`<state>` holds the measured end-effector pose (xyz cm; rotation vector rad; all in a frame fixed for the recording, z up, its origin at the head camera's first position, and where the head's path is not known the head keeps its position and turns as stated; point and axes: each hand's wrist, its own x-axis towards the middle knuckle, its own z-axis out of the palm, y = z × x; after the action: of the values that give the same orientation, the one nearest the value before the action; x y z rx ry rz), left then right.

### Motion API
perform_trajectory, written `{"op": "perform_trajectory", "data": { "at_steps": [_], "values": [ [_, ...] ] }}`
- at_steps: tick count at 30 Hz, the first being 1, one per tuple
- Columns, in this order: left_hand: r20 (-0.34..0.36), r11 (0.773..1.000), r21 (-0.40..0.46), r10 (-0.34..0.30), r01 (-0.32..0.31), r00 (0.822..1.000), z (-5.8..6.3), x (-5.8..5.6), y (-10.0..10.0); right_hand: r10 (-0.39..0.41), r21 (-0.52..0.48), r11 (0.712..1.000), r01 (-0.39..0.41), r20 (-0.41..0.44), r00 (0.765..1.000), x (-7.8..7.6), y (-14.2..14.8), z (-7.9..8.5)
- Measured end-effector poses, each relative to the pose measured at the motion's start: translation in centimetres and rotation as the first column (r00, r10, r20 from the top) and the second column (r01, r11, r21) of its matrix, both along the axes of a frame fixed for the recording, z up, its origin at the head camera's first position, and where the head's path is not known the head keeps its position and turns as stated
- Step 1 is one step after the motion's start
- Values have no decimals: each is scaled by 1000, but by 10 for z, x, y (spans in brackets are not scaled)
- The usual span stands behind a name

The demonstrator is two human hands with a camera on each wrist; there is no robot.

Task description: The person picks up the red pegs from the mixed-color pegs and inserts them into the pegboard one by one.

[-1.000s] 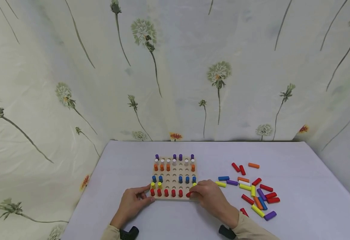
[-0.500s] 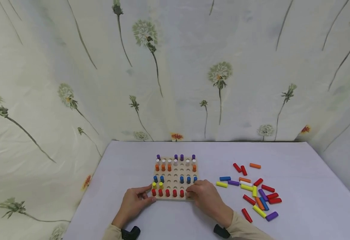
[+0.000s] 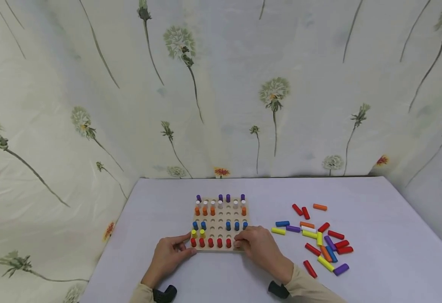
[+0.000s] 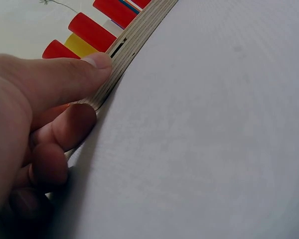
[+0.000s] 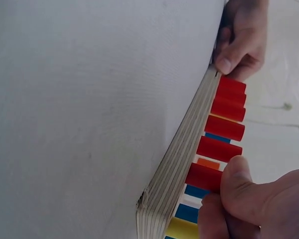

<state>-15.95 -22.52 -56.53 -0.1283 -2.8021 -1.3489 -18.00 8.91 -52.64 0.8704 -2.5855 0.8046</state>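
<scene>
A wooden pegboard lies on the table with rows of coloured pegs standing in its holes. My left hand grips the board's front left corner, the thumb on its front edge and the other fingers bent at the side. At the front right corner my right hand has thumb and fingers at the top of a red peg, which stands at the end of the red front row. In the head view the hand covers that peg and part of the yellow row behind it.
Loose red, yellow, blue, orange, purple and white pegs lie scattered to the right of the board, among them a yellow peg near my right hand and a red peg near the sleeve. A flowered cloth hangs behind the table.
The red peg, slanted in my right fingers a second ago, now stands in the front row with the fingers at its top. My right hand shifted slightly left; the left stays on the board.
</scene>
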Motion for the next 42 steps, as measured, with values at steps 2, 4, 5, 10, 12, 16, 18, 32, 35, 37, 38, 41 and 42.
{"op": "perform_trajectory", "data": {
  "at_steps": [2,4,5,10,12,16,18,32,35,37,38,41,42],
  "values": [
    [-2,1000,-5,3,-3,1000,0,0,0,9,10,1000,-9,18,1000,-1,0,1],
    [-3,1000,-8,5,-5,1000,-1,0,-1,17,27,999,-17,36,999,-2,2,1],
    [-3,1000,-8,6,-6,1000,0,0,-1,23,33,999,-24,49,999,-2,3,2],
    [5,1000,5,-1,1,1000,0,0,-1,44,23,999,-47,119,992,1,14,5],
    [0,1000,6,-6,6,1000,1,-1,0,38,9,999,-40,139,990,3,23,8],
    [-16,1000,1,-11,11,1000,1,-2,2,-15,57,998,4,190,982,7,52,18],
    [-15,1000,-1,-9,9,1000,2,-2,3,-70,119,992,40,254,965,6,69,24],
    [2,1000,-2,19,-19,1000,3,2,2,-325,351,922,160,483,813,16,161,27],
    [2,1000,9,20,-20,1000,3,2,1,-342,372,913,166,478,809,20,160,26],
    [-2,1000,13,17,-17,1000,3,2,1,-350,379,909,172,472,809,23,157,25],
    [-3,1000,15,14,-14,1000,2,2,1,-352,380,908,174,472,808,23,156,25],
    [-8,1000,20,-1,1,1000,1,2,1,-348,374,912,166,493,798,24,151,21],
    [-7,1000,20,-6,6,1000,1,1,1,-344,369,915,162,504,792,24,149,20]
  ]
}}
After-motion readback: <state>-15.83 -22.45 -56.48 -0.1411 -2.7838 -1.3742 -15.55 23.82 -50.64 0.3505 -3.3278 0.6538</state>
